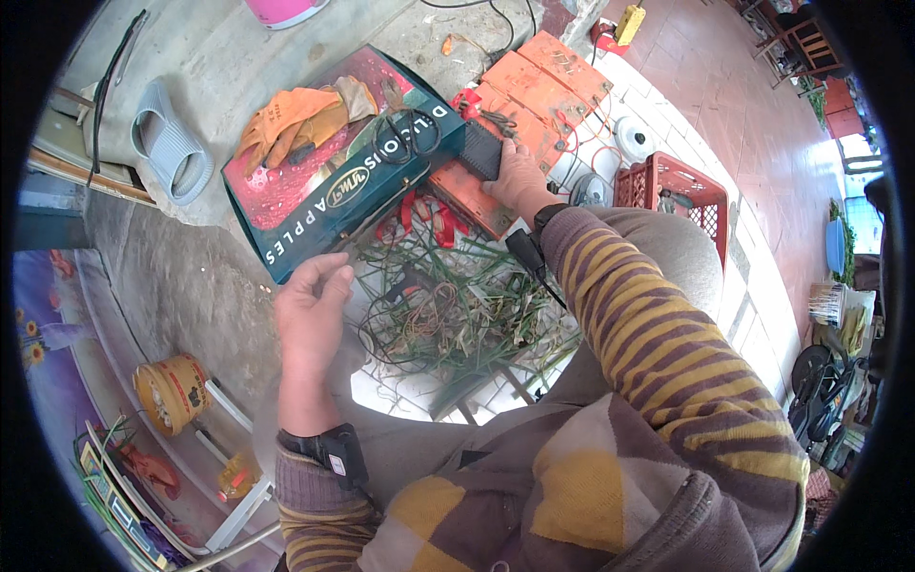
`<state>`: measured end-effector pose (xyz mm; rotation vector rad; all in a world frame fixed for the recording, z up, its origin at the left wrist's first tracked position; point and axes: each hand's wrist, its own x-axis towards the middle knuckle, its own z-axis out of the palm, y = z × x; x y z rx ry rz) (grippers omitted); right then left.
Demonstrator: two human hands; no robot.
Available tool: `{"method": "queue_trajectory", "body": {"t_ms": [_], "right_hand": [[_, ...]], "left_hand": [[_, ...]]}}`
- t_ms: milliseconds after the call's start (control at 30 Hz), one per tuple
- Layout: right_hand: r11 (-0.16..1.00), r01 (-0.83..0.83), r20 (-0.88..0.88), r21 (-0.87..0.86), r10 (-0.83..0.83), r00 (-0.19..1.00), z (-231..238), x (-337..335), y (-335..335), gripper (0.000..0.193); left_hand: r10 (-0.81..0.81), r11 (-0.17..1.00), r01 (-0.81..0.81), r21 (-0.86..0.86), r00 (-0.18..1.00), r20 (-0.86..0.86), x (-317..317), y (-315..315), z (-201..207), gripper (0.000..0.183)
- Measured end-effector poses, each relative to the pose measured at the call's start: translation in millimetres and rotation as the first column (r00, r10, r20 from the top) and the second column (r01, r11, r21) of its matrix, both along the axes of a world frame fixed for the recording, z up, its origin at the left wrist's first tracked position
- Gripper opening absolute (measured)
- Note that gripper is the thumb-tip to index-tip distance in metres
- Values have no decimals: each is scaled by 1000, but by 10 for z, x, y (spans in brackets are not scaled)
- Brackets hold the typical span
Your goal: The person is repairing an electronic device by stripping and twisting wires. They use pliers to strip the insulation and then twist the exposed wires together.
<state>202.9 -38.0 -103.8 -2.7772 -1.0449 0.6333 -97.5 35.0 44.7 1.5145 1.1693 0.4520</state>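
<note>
My right hand (519, 179) grips the near end of a black ribbed block (480, 150), which rests on orange box-shaped units (467, 195). Its fingers bend over the block's edge. My left hand (313, 297) hovers by the near side of a dark green fruit carton (334, 214), fingers curled and the thumb close to their tips. Whatever it might hold is too small to make out. Orange work gloves (300, 122) and a looped black cable (412, 135) lie on the carton. Between my knees is a heap of cut green leaves and thin wires (457, 310), with red ribbon (438, 227) beyond.
A red plastic crate (675, 195) stands right of my knee, near a white round spool (634, 138). More orange units (548, 81) with wires sit farther back. A grey slipper (172, 143) lies at far left, and a yellow tub (172, 393) stands at left.
</note>
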Motion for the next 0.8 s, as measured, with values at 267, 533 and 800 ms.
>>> {"method": "queue_trajectory", "body": {"t_ms": [267,533,800], "right_hand": [[945,-296,197,-142,320,927,824,488,-14,78],[984,-115,126,140,98,987,1606,775,-180,63],[562,667,-867,488,224,445,1905,586,-282,35]], "left_hand": [[-68,997,64,44,994,84,164,52,36,18],[-131,988,126,91,990,53,239,32,-72,20],[-102,988,126,-88,967,233,368,14,-116,18]]}}
